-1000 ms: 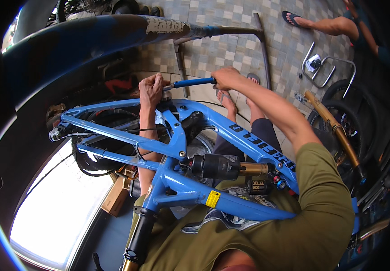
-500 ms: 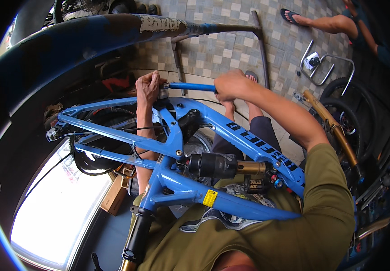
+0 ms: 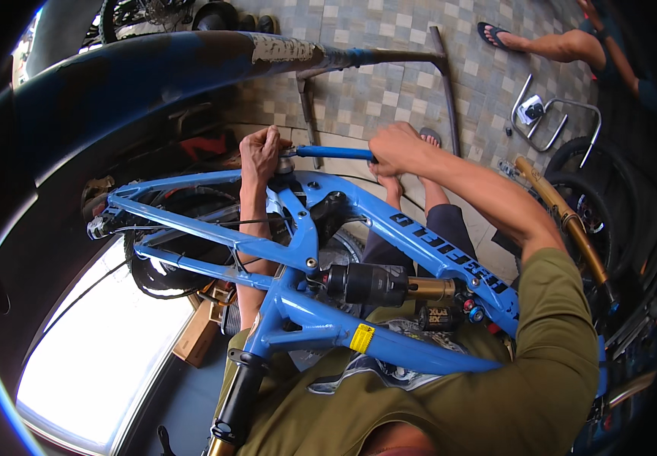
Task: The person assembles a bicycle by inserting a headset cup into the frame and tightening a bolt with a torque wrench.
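A blue bicycle frame [image 3: 400, 353] lies on its side across my lap, with a black and gold rear shock [image 3: 374, 284] fitted in it. At the frame's far side, a blue-handled wrench [image 3: 336, 153] stretches left to right. My right hand [image 3: 397, 147] is wrapped round the handle's right end. My left hand [image 3: 258, 154] is closed at the wrench's head, above a round silver fitting [image 3: 286, 165] at the frame's bottom bracket. The left fingers partly hide the wrench head. My left forearm passes beneath the frame's rear tubes.
A large dark blue worn tube [image 3: 191, 64] arches across the far left, joined to a metal stand [image 3: 444, 91]. A gold fork [image 3: 564, 209] and wheels [image 3: 609, 167] are at right. Another person's leg [image 3: 556, 47] shows at far right. A cardboard box [image 3: 194, 334] lies at left.
The whole view has shifted slightly, so everything sits a little further right and lower. Both hands keep their hold on the wrench, whose angle looks nearly the same.
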Motion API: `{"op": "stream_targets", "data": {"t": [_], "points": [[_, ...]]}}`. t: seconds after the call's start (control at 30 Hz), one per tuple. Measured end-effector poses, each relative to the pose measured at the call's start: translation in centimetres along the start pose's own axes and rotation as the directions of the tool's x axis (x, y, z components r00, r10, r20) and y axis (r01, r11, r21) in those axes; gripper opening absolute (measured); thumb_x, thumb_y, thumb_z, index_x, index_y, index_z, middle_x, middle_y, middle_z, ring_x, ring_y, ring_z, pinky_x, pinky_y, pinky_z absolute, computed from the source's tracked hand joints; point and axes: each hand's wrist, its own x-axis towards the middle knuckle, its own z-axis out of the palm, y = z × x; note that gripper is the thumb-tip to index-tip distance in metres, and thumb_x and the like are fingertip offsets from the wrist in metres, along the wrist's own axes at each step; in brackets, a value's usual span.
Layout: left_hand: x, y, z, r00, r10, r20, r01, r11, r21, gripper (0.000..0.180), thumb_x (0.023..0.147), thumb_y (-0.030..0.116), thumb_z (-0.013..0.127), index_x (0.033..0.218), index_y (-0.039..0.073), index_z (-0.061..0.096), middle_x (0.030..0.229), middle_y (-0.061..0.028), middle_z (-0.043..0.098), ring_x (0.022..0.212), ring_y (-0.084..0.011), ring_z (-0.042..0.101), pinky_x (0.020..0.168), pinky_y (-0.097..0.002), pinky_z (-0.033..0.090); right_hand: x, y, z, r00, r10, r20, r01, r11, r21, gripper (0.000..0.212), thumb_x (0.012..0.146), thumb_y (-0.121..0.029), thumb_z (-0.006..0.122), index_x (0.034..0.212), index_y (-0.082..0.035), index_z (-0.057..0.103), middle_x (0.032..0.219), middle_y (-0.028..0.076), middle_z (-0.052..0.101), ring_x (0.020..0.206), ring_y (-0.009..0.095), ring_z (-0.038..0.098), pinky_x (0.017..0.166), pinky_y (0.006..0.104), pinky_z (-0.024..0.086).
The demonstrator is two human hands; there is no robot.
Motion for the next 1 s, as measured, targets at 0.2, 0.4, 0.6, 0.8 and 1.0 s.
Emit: {"op": "stream_targets", "data": {"t": [0.2, 0.4, 0.6, 0.8, 1.0], "points": [[0.0, -1.1, 0.3, 1.0, 0.03, 0.002, -0.03, 1.0, 0.002, 0.049, 0.103, 0.032, 0.052, 0.083, -0.006, 0.075, 0.071, -0.0129, 0.074, 0.063, -0.012, 0.064, 0.063, -0.0321, 0.052, -5.9, -5.9, -7.2, 0.993, -0.116, -0.028, 0.119, 0.981, 0.155, 0.039, 0.08, -0.034, 0.064, 0.09, 0.002, 0.073, 0.084, 0.025, 0.072, 0.082, 0.041, 0.072, 0.075, 0.0512, 0.056], [-0.1, -1.6, 0.2, 0.999, 0.027, -0.036, -0.025, 0.999, 0.044, 0.048, 0.103, 0.032, 0.053, 0.083, -0.006, 0.074, 0.069, -0.0145, 0.073, 0.061, -0.0124, 0.063, 0.062, -0.0323, 0.051, 1.4, -0.3, -0.6, 0.983, 0.117, 0.145, -0.125, 0.991, 0.048, 0.021, 0.08, -0.021, 0.065, 0.094, -0.012, 0.078, 0.097, 0.013, 0.076, 0.095, 0.03, 0.073, 0.077, 0.0476, 0.057], [0.4, -0.2, 0.2, 0.999, 0.043, -0.017, -0.041, 0.994, 0.097, 0.047, 0.102, 0.031, 0.054, 0.084, -0.007, 0.074, 0.068, -0.014, 0.072, 0.06, -0.0124, 0.062, 0.06, -0.0321, 0.051, 12.2, 2.3, 7.4, 0.975, 0.184, -0.123, -0.158, 0.967, 0.198, 0.025, 0.086, -0.018, 0.062, 0.109, -0.013, 0.071, 0.1, 0.009, 0.076, 0.097, 0.03, 0.073, 0.082, 0.0462, 0.055], [0.4, -0.3, 0.4, 1.0, 0.025, -0.002, -0.025, 0.999, 0.03, 0.045, 0.103, 0.029, 0.054, 0.084, -0.007, 0.074, 0.069, -0.0132, 0.073, 0.06, -0.0126, 0.061, 0.059, -0.0327, 0.05, 4.4, 3.0, 3.7, 0.995, 0.018, -0.094, -0.016, 1.0, 0.019, 0.019, 0.078, -0.023, 0.068, 0.09, -0.012, 0.077, 0.087, 0.013, 0.075, 0.089, 0.03, 0.073, 0.083, 0.0451, 0.054], [-0.3, -1.5, 0.2, 1.0, 0.006, 0.008, -0.006, 1.0, -0.02, 0.047, 0.103, 0.03, 0.053, 0.083, -0.008, 0.071, 0.07, -0.0148, 0.073, 0.062, -0.0125, 0.063, 0.062, -0.0326, 0.051, -7.4, -7.3, -7.3, 0.994, -0.105, -0.018, 0.106, 0.974, 0.201, 0.035, 0.076, -0.033, 0.068, 0.083, 0.001, 0.075, 0.078, 0.023, 0.072, 0.081, 0.042, 0.072, 0.077, 0.0522, 0.056]]}}
